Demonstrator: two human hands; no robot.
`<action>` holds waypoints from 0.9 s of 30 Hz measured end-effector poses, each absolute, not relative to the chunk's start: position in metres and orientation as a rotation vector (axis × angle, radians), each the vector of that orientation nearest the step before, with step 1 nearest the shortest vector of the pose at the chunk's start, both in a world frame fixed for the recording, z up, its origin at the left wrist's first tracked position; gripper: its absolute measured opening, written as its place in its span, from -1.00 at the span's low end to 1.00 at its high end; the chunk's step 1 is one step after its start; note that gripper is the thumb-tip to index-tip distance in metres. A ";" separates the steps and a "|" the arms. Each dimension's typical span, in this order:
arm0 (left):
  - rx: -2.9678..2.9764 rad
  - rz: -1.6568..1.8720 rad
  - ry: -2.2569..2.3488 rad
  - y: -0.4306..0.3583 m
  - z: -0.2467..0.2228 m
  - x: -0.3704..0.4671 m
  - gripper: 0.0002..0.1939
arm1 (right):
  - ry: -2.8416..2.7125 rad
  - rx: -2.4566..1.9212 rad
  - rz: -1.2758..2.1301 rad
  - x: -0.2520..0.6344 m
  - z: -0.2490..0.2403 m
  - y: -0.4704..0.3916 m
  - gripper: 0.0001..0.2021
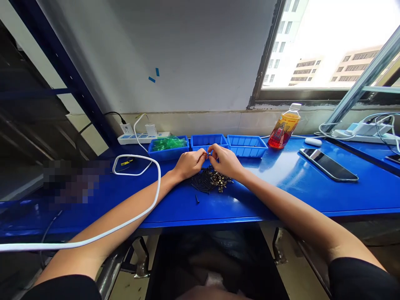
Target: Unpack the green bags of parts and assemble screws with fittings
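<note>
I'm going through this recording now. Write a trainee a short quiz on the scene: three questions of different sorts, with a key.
1. Multiple choice: Which of the three bins holds green material?
A) left
B) middle
C) right

2. True or false: The left grip and right grip are close together at the pile of screws and brass parts.

3. Fill in one word: In the picture, the bottle stands to the ____ of the phone.

Key:
1. A
2. True
3. left
</note>
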State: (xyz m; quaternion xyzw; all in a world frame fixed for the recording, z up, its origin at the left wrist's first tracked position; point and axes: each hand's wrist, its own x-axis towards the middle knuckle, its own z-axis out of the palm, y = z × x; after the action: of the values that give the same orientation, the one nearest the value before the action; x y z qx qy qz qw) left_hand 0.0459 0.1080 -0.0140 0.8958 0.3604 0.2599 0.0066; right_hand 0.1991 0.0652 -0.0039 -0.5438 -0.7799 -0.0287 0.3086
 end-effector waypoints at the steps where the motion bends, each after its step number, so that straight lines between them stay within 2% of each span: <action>1: 2.805 0.810 1.141 0.108 -0.014 0.046 -0.71 | -2.057 -1.455 -0.078 0.198 -0.003 0.065 -0.82; 5: 2.800 0.802 1.181 0.108 -0.013 0.046 -0.69 | -2.053 -1.524 -0.089 0.197 -0.001 0.063 -0.92; 13: 2.794 0.816 1.206 0.108 -0.013 0.047 -0.72 | -2.126 -1.567 -0.072 0.201 0.000 0.066 -0.76; 17: 2.787 0.815 1.234 0.107 -0.013 0.046 -0.72 | -2.097 -1.541 -0.026 0.201 -0.001 0.066 -0.85; 21: 2.757 0.854 1.246 0.107 -0.013 0.046 -0.72 | -2.082 -1.497 -0.012 0.200 -0.001 0.065 -0.79; 27: 2.767 0.821 1.229 0.108 -0.013 0.046 -0.70 | -2.120 -1.515 -0.032 0.199 -0.002 0.065 -0.88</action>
State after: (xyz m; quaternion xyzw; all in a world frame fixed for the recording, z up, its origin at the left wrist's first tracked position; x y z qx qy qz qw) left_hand 0.0459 0.1078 -0.0126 0.8821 0.3918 0.2616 0.0025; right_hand 0.1995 0.0651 -0.0023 -0.5606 -0.7845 -0.0119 0.2648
